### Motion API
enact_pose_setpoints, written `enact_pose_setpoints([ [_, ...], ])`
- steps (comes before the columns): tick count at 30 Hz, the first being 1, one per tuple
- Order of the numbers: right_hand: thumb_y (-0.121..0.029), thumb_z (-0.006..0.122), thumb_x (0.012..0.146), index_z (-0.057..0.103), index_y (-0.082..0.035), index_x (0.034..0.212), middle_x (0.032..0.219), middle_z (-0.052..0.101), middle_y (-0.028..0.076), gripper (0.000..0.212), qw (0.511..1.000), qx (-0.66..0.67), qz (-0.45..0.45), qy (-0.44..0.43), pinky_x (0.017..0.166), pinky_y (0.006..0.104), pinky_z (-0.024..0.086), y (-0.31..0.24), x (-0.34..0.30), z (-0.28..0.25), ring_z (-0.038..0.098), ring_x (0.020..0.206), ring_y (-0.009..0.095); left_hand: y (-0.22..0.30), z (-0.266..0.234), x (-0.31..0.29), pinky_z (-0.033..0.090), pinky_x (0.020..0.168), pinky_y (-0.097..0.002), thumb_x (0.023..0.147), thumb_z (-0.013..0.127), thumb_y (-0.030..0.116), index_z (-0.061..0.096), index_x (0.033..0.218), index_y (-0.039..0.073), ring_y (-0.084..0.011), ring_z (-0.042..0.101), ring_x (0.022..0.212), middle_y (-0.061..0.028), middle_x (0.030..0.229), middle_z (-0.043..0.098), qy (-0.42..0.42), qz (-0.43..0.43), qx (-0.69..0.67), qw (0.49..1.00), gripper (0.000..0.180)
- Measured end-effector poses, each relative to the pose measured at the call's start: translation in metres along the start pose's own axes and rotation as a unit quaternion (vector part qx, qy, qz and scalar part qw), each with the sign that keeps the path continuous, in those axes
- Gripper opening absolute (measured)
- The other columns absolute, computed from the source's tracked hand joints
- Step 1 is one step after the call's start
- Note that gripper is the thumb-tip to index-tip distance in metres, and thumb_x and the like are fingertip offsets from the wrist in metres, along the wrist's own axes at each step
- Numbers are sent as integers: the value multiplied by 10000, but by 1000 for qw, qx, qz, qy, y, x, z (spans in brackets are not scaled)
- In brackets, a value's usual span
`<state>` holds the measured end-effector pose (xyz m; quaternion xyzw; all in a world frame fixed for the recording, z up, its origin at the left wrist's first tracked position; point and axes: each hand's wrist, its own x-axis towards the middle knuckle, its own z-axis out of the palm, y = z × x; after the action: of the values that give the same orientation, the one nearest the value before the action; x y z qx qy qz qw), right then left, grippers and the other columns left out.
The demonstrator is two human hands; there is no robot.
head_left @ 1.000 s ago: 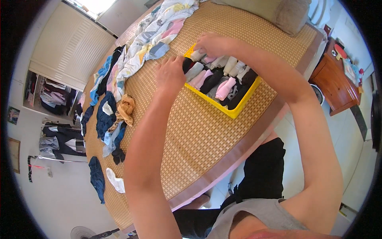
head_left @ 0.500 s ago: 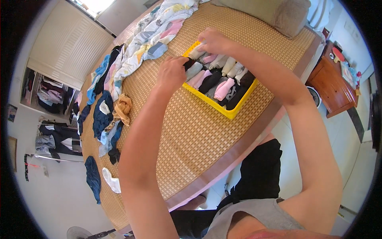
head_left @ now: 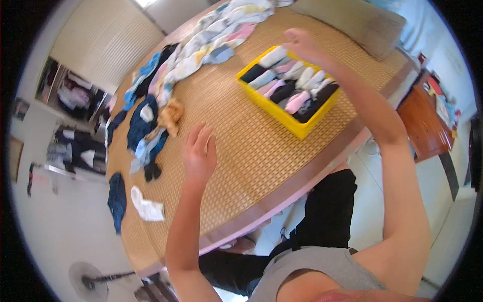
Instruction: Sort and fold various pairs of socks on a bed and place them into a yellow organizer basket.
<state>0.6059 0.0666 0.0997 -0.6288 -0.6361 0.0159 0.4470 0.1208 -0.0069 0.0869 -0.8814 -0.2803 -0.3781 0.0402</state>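
Note:
A yellow plastic basket [head_left: 303,132] stands on the woven mat, filled with rolled socks in rows. White, pink, grey and black rolls show, among them a pink roll [head_left: 297,102] and a black roll [head_left: 283,90]. My right hand [head_left: 300,44] hovers by the basket's far rim, slightly blurred, its fingers loosely apart and nothing visible in them. Over the mat, left of the basket, my left hand [head_left: 199,153] is raised with fingers spread and holds nothing. Nearest to it on the left lies a loose pile with a tan cloth [head_left: 171,117] and a dark blue garment [head_left: 141,126].
A white sock [head_left: 147,205] and a dark blue piece [head_left: 117,201] lie along the mat's left edge. A patterned quilt [head_left: 201,48] spreads at the far left, a pillow [head_left: 352,22] at the far side. A wooden cabinet [head_left: 425,126] stands right; a fan [head_left: 88,282] stands lower left.
My left hand has left the basket's left end and come back toward me, opening. My right hand has lifted off the socks at the far corner. The view has shifted slightly.

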Motion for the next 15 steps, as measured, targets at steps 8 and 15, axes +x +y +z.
enact_pose_setpoints([
  [8, -17, 801, 962, 767, -23, 1142, 1155, 780, 130, 183, 969, 60, -226, -86, 982, 392, 590, -187, -225, -8, 749, 1090, 268, -42, -149, -225, 560, 1032, -519, 920, 837, 88, 786, 1163, 2, -422, 701, 1195, -227, 1232, 767, 33, -295, 226, 928, 262],
  [15, -41, 825, 947, 788, -5, 1047, 1084, 790, 122, 112, 956, 223, -17, -189, 908, 367, 594, -232, -306, 116, 754, 1000, 256, -59, -187, -295, 532, 1060, -538, 883, 882, 206, 781, 1206, 6, -432, 681, 1204, -245, 1258, 749, 2, -304, 284, 910, 394],
])
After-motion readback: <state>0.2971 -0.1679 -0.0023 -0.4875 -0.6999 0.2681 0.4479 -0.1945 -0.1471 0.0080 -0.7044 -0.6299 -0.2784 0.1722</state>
